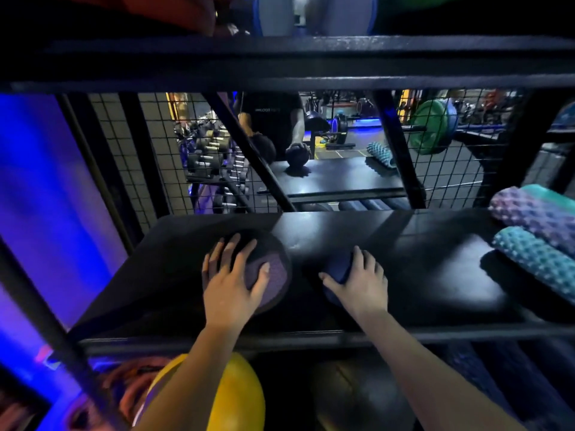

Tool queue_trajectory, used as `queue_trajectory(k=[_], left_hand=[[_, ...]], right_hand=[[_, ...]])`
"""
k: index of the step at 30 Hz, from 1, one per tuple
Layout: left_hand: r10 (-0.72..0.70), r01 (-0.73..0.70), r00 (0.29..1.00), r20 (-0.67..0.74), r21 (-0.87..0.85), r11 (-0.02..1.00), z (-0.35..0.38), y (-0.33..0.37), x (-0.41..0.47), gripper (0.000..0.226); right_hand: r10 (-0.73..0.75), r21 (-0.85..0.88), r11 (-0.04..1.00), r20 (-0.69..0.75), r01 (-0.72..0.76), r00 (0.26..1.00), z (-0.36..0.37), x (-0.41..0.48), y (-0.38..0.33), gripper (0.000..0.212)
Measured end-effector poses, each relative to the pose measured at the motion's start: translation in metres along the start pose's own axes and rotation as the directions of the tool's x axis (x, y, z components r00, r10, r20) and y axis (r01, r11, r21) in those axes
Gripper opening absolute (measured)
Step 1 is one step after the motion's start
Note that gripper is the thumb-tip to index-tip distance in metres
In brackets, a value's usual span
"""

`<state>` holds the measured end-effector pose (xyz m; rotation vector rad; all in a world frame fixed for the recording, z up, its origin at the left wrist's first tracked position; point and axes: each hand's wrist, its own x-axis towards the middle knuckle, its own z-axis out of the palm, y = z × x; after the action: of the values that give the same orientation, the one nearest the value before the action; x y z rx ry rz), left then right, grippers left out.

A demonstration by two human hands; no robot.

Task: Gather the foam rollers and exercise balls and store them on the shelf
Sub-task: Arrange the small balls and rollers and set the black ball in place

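While the black shelf point(357, 231) is faced, a large dark ball point(273, 275) is pinned at its left under the spread left hand point(231, 281); a smaller blue ball point(337, 269) is cupped beneath the curled right hand point(361, 283), rollers point(538, 241) lying well right.

Blue ball point(337, 269) mostly hidden from us under the right hand point(361, 284), rollers point(538, 231) cut off at the right edge, yellow ball point(236, 396) half behind our left forearm — lower shelf contents too dark to tell.
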<state>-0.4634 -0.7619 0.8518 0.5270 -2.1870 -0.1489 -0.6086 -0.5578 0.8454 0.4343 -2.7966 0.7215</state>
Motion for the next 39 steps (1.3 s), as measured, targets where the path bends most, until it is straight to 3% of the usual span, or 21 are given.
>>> queue_trajectory(k=[4,8,12,18,22,27,33,39], left_hand=[[-0.2,0.201,0.98,0.02,-0.142,0.969,-0.036,-0.049,-0.021,0.054],[-0.437,0.433,0.899,-0.02,-0.096,0.896,-0.071,-0.069,-0.004,0.06],[-0.278,0.267,0.955,0.101,0.112,0.957,-0.068,-0.07,0.006,0.059],[-0.393,0.378,0.914,0.1,0.136,0.916,-0.079,-0.112,0.015,0.062],[-0.297,0.276,0.95,0.1,0.181,0.944,-0.075,-0.101,0.013,0.059],[-0.145,0.105,0.965,0.217,0.185,0.977,-0.07,-0.094,0.016,0.057],[-0.321,0.309,0.933,0.163,0.098,0.946,-0.08,-0.127,0.014,0.055],[-0.272,0.264,0.952,0.142,0.073,0.962,-0.083,-0.139,0.009,0.055]], right_hand=[[0.064,-0.006,0.998,0.188,-0.064,0.98,-0.013,0.006,-0.002,0.142],[0.117,0.057,0.989,0.271,-0.138,0.955,-0.016,0.012,-0.001,0.147],[0.086,-0.011,0.996,0.18,-0.086,0.98,-0.006,0.003,-0.01,0.134],[0.041,-0.151,0.988,0.115,-0.023,0.993,-0.002,-0.01,-0.026,0.123],[0.061,-0.07,0.996,0.194,-0.048,0.979,-0.005,-0.025,-0.055,0.121],[-0.089,0.173,0.985,0.34,0.03,0.936,0.011,-0.05,-0.126,0.129],[-0.083,0.318,0.947,0.389,-0.049,0.918,0.037,-0.054,-0.149,0.132],[-0.056,0.265,0.961,0.465,-0.079,0.883,0.037,-0.047,-0.152,0.131]])
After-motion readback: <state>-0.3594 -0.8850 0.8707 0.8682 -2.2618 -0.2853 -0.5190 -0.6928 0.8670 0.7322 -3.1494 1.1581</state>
